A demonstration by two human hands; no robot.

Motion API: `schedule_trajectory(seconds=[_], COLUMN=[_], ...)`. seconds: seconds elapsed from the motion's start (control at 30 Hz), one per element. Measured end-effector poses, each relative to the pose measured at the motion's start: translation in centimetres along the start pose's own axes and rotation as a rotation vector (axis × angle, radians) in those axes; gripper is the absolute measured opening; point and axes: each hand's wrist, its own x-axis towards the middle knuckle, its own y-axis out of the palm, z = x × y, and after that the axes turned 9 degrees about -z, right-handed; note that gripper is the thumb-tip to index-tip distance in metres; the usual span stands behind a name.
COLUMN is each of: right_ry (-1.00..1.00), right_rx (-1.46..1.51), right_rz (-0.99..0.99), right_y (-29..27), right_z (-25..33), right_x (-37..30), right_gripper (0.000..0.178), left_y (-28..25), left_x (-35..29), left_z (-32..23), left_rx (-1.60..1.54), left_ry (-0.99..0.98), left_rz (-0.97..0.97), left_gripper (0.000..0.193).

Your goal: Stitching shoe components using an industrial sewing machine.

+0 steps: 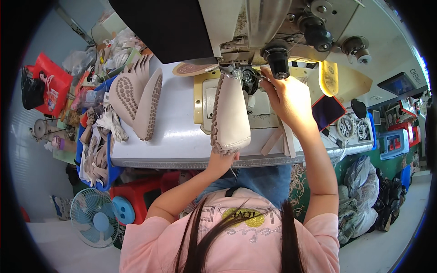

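Note:
A beige moccasin shoe (231,113) with a knobbed sole stands lengthwise under the head of a sewing machine (248,27), its far end at the needle area. My left hand (223,162) grips its near end from below; most of those fingers are hidden behind the shoe. Beside the needle area, my right hand (290,96) has thumb and fingers pinched together near a dark round machine part (250,78). Something small and metallic shows at those fingertips, too small to name. Beige strips (275,140) lie on the table below my right wrist.
More beige knobbed-sole shoes (148,107) lie on the white table (175,145) at left. A blue bin (109,170) of beige scraps stands against the table's left end. A red square pad (328,113) and a bobbin tray (347,127) sit at right. A fan (98,219) stands lower left.

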Motion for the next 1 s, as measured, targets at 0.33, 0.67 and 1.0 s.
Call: schedule_trajectory(seconds=[0.33,0.67,1.0], right_ry=[-0.215,-0.078,-0.268], right_rx=[-0.129,-0.008,-0.028], right_rz=[0.207,-0.072,-0.13], right_y=[-0.9,1.8,2.4], right_z=[0.5,-0.3,-1.1], right_x=[2.4,-1.0,-1.6], right_gripper=[0.016,0.03,0.034], left_y=[-1.8,-2.0,0.1], left_x=[-3.0,2.2,7.1], left_z=[0.9,-12.6,-13.4], left_rx=[0.561,0.563,0.803], left_ry=[0.696,1.112,1.006], left_rz=[0.422,-0.291,-0.615], left_gripper=[0.016,0.015,0.013])
